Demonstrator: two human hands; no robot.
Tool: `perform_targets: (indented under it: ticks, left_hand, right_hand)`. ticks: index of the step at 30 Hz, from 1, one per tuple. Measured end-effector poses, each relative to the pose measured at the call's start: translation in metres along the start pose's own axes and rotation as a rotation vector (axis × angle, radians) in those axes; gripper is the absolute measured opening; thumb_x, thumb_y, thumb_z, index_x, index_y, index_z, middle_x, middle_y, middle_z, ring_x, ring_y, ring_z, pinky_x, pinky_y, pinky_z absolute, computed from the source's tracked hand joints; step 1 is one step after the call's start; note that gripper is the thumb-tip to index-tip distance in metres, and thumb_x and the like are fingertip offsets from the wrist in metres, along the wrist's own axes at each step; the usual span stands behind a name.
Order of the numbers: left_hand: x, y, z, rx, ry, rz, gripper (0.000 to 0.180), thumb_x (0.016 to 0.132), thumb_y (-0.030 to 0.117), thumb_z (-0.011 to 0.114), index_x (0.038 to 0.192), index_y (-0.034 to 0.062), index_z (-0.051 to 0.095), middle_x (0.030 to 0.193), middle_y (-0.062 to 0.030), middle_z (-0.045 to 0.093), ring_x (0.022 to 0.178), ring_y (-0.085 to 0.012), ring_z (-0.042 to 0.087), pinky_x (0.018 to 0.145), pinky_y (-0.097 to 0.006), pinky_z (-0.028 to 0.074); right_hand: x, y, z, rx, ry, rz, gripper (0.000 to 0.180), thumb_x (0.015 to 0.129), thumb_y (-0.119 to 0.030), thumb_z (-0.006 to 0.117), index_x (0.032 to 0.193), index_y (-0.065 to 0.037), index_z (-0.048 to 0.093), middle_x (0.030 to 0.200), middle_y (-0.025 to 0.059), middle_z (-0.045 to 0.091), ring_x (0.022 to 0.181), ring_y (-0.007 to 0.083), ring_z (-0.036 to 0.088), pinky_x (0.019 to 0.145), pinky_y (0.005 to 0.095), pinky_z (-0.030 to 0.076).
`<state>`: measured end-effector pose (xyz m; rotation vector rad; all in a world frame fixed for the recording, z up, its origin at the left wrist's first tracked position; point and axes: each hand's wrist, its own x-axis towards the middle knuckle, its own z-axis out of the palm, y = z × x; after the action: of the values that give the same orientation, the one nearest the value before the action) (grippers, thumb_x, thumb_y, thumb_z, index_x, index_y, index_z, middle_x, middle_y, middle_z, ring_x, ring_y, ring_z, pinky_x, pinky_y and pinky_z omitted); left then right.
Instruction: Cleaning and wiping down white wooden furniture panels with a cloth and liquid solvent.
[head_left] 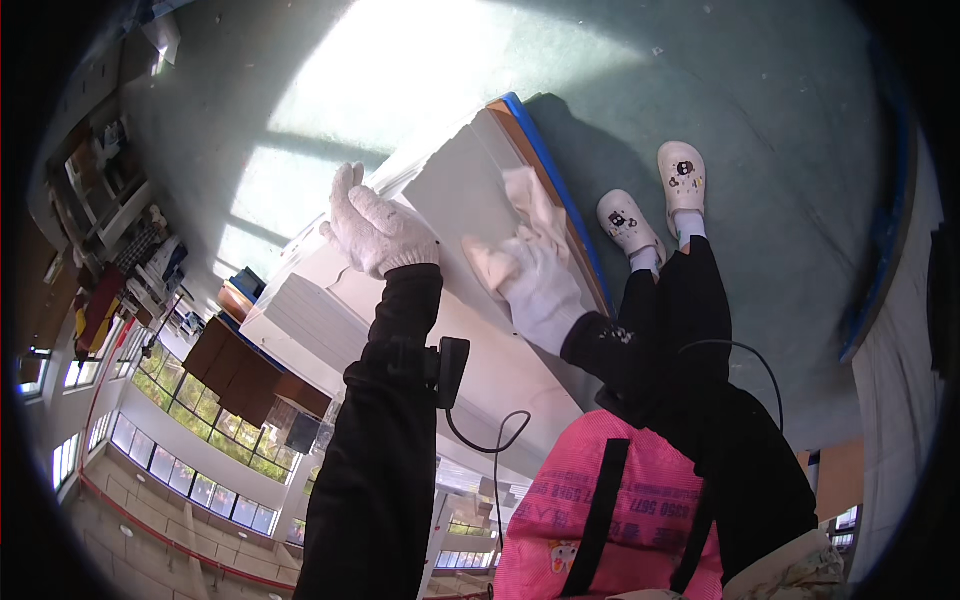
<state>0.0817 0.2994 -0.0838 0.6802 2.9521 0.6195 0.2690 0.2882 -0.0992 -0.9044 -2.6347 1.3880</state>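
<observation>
Across the middle of the head view, a stack of pale panels (297,322) lies on a slant, its layered edges showing at the left and a blue edge (553,170) running along its right side. On the grey upper face (455,190) lies a cream cloth (537,203), bunched beneath and about the gloved right hand (540,290). That hand appears closed on the cloth, though folds hide most of its fingers. The gloved left hand (378,232) is at the far-left border of the grey face, fingers extended and nothing visible in its grasp; whether it bears weight on the stack cannot be told.

Good handling, as judged from this posture: the cloth would serve better spread flat under the palm — a bunched wad touches only in patches — with even pressure and long, overlapping strokes that follow the panel's length. The left hand would do best as a light, flat steady on the stack, clear of the cloth's path. Care seems due near the blue edge, where loose folds could catch. The black cable (497,452) below the wrist device (453,372) hangs near the stack — it should be kept off the surface during each stroke.
</observation>
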Motion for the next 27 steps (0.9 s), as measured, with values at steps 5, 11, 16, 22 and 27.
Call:
perform_targets:
  ticks: [5,11,16,22,27]
  left_hand:
    - [0.009,-0.002,0.003,-0.175,0.040,-0.107,0.043,0.096,0.025,0.033,0.124,0.0002,0.055,0.115,-0.0126,0.067,0.112,-0.0270,0.058,0.114,-0.045,0.017]
    - [0.004,0.004,-0.003,0.008,-0.043,-0.013,0.042,0.096,0.022,0.033,0.125,0.0003,0.053,0.116,-0.0127,0.067,0.115,-0.0262,0.058,0.116,-0.048,0.009]
    - [0.005,-0.005,0.002,-0.089,-0.028,-0.043,0.041,0.096,0.021,0.033,0.125,0.0009,0.054,0.115,-0.0124,0.068,0.113,-0.0258,0.059,0.117,-0.047,0.009]
    - [0.001,0.004,0.003,0.045,-0.070,-0.007,0.041,0.097,0.022,0.032,0.125,0.0015,0.053,0.113,-0.0111,0.068,0.114,-0.0262,0.058,0.117,-0.048,0.009]
    - [0.003,-0.007,-0.003,0.002,-0.048,-0.023,0.042,0.100,0.026,0.030,0.127,0.0031,0.052,0.115,-0.0095,0.067,0.114,-0.0255,0.058,0.117,-0.049,0.008]
  right_hand:
    - [0.051,0.000,-0.012,0.091,-0.165,0.071,0.038,0.082,-0.013,0.054,0.121,-0.013,0.054,0.113,0.0129,0.048,0.107,0.0305,0.051,0.093,0.0464,0.037]
    - [0.061,0.002,-0.008,0.055,0.052,0.007,0.026,0.085,-0.011,0.051,0.109,-0.013,0.057,0.106,0.0104,0.051,0.101,0.0281,0.053,0.098,0.0473,0.035]
    - [0.056,-0.002,-0.002,0.038,-0.080,0.090,0.024,0.082,-0.015,0.055,0.106,-0.015,0.059,0.109,0.0103,0.049,0.100,0.0307,0.053,0.093,0.0456,0.037]
    - [0.090,0.010,-0.007,-0.022,0.081,0.058,0.023,0.083,-0.012,0.053,0.105,-0.015,0.059,0.103,0.0103,0.053,0.099,0.0307,0.054,0.089,0.0461,0.038]
    - [0.054,-0.002,0.004,0.097,-0.127,0.136,0.026,0.081,-0.016,0.057,0.107,-0.016,0.059,0.103,0.0094,0.051,0.099,0.0286,0.055,0.086,0.0444,0.039]
